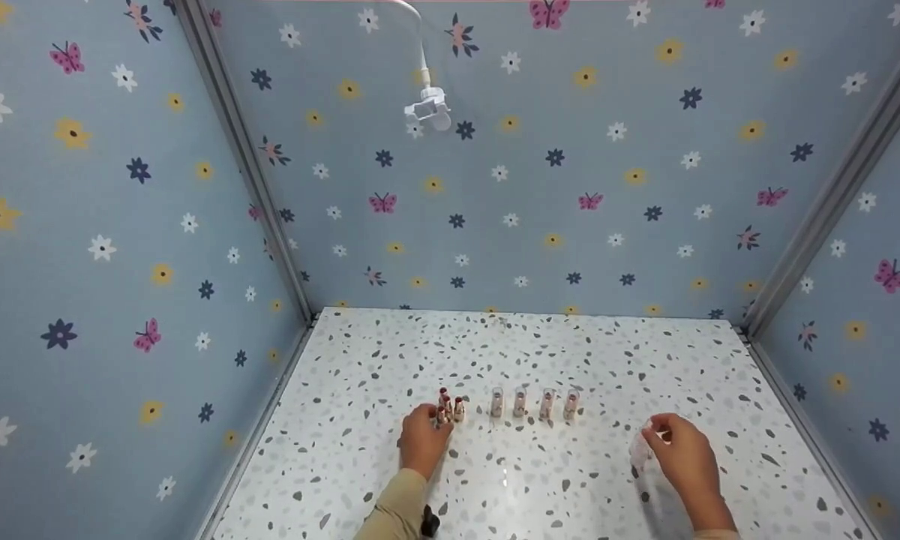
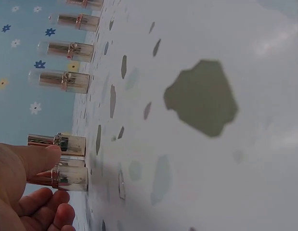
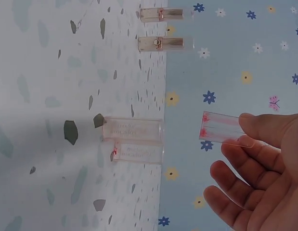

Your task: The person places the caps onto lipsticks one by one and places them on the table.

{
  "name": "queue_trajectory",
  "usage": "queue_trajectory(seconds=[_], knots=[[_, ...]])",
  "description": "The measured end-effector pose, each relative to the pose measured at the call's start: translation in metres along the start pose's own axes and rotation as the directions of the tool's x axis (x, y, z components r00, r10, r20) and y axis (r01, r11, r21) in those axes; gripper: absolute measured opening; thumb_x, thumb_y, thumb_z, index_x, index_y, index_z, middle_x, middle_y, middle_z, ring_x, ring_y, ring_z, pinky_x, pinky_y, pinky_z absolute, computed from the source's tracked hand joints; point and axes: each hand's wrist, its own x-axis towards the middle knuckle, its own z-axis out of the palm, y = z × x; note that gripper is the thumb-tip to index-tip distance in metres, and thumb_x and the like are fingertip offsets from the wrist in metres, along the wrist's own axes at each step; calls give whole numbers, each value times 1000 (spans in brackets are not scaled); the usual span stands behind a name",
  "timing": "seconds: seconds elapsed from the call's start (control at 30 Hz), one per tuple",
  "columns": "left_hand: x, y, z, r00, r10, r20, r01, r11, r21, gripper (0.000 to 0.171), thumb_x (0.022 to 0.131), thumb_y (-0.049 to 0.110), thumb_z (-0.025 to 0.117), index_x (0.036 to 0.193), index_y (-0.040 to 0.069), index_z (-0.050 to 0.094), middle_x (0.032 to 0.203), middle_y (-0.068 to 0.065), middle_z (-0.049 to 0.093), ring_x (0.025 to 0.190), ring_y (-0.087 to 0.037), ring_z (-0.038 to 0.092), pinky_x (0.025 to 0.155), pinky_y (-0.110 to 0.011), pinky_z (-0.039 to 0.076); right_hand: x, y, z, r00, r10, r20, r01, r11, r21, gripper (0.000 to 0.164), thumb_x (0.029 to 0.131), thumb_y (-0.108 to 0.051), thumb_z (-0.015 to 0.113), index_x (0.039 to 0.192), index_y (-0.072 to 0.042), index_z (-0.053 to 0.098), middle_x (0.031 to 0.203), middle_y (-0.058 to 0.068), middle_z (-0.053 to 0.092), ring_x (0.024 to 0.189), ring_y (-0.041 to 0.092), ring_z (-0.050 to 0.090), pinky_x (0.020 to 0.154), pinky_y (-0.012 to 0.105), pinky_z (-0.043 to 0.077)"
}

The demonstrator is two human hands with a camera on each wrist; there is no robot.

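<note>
At the left, my left hand [image 1: 424, 442] has its thumb and fingers around one of several uncapped lipsticks [image 1: 459, 409] standing in a tight cluster. In the left wrist view, the thumb overlaps a lipstick tube [image 2: 74, 144] with a clear base, and a second tube [image 2: 74, 178] lies between thumb and curled fingers. My right hand [image 1: 686, 454] pinches a clear lipstick cap [image 3: 221, 127] between thumb and index finger, red smears at its free end. Below it, two more clear caps [image 3: 132, 129] with faint lettering stand on the table.
Between the hands, several lipsticks with clear caps [image 1: 520, 403] stand upright in a row. The speckled white table [image 1: 390, 352] is enclosed by flower-patterned walls [image 1: 495, 247]. A white clip on a bent arm [image 1: 429, 111] hangs at the back.
</note>
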Motion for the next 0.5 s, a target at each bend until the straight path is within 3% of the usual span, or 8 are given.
queue_trajectory(seconds=[0.5], knots=[[3, -6, -1, 999, 12, 43, -11, 1000, -28, 23, 84, 14, 84, 103, 14, 71, 96, 0, 71, 92, -18, 68, 84, -43, 55, 5, -28, 15, 984, -178, -14, 177, 984, -12, 27, 95, -29, 74, 113, -8, 71, 106, 7, 70, 100, 28, 66, 86, 51, 52]])
